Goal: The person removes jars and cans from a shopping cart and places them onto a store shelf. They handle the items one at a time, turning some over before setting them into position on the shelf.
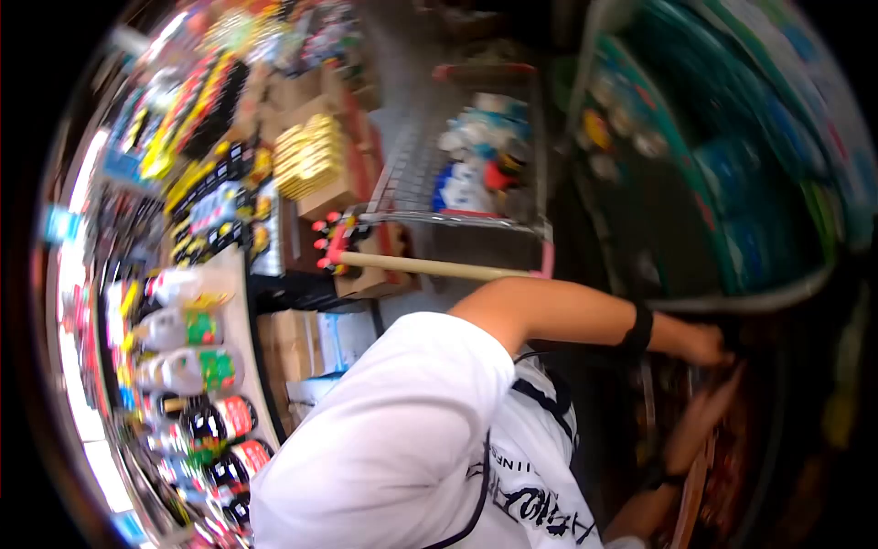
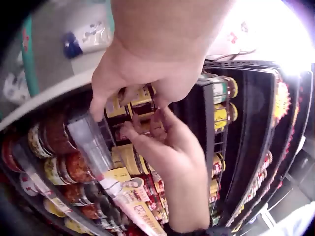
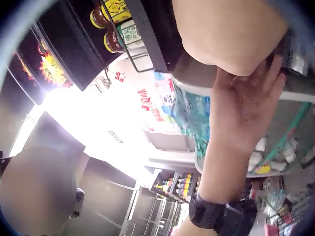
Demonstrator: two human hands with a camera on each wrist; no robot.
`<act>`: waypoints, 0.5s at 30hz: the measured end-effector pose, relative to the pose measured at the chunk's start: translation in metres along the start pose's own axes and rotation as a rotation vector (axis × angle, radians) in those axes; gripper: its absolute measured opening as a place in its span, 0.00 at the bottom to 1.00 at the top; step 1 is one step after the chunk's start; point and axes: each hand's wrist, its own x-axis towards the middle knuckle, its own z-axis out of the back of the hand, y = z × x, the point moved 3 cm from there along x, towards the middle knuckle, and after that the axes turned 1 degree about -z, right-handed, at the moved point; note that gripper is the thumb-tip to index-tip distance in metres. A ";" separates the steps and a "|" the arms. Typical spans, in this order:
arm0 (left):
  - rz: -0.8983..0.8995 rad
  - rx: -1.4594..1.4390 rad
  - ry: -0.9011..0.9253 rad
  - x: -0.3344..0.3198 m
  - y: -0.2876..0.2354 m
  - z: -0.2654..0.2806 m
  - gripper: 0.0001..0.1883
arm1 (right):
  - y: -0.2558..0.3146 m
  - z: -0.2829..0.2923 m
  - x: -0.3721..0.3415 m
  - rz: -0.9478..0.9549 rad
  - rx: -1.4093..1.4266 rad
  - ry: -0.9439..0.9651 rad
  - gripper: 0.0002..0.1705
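Both hands reach into a row of jars with yellow labels (image 2: 116,107) on a dark shelf rack. My left hand (image 2: 142,66) arches over the jars from above, its thumb beside the clear shelf front (image 2: 88,137). Opposite it, my right hand (image 2: 172,152) comes in with bent fingers among the same jars, close under the left. In the head view the left hand (image 1: 702,346) and right hand (image 1: 702,412) meet at the far right, blurred and dark. Fingertips are partly hidden, so I cannot tell whether either hand grips a jar.
Jars of red, chunky food (image 2: 74,168) fill the neighbouring row. A shopping cart (image 1: 457,220) with goods stands ahead, its handle near the left arm. Large bottles (image 1: 187,371) line shelving at the left. A deep bin (image 1: 695,302) with packs sits at the right.
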 end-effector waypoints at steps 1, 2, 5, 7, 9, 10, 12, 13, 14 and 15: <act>-0.251 0.192 -0.161 -0.039 -0.004 0.015 0.19 | 0.022 -0.003 -0.012 0.038 0.051 0.008 0.31; -0.519 0.313 -0.264 -0.048 0.018 0.030 0.17 | 0.042 -0.007 -0.025 0.123 0.002 0.048 0.32; -0.292 0.067 -0.122 -0.182 -0.012 0.113 0.18 | 0.135 -0.010 -0.046 0.288 -0.067 0.138 0.25; -0.123 -0.115 -0.087 -0.223 0.018 0.165 0.20 | 0.177 -0.027 -0.046 0.313 -0.163 0.161 0.17; -0.098 -0.128 -0.374 -0.263 0.068 0.244 0.21 | 0.188 -0.051 -0.055 0.346 -0.364 0.160 0.19; -0.002 -0.154 -0.581 -0.280 0.093 0.281 0.21 | 0.194 -0.054 -0.059 0.532 -0.603 0.253 0.24; 0.137 -0.212 -0.996 -0.306 0.163 0.352 0.19 | 0.206 -0.079 -0.059 -0.056 0.111 0.216 0.30; 0.177 -0.243 -1.202 -0.317 0.204 0.386 0.17 | 0.209 -0.096 -0.059 -0.351 0.465 0.188 0.33; 0.241 -0.133 -1.236 -0.327 0.231 0.411 0.16 | 0.199 -0.104 -0.054 -0.420 0.394 0.291 0.41; 0.308 -0.021 -1.262 -0.332 0.262 0.429 0.15 | 0.228 -0.109 -0.055 -0.343 0.297 0.360 0.41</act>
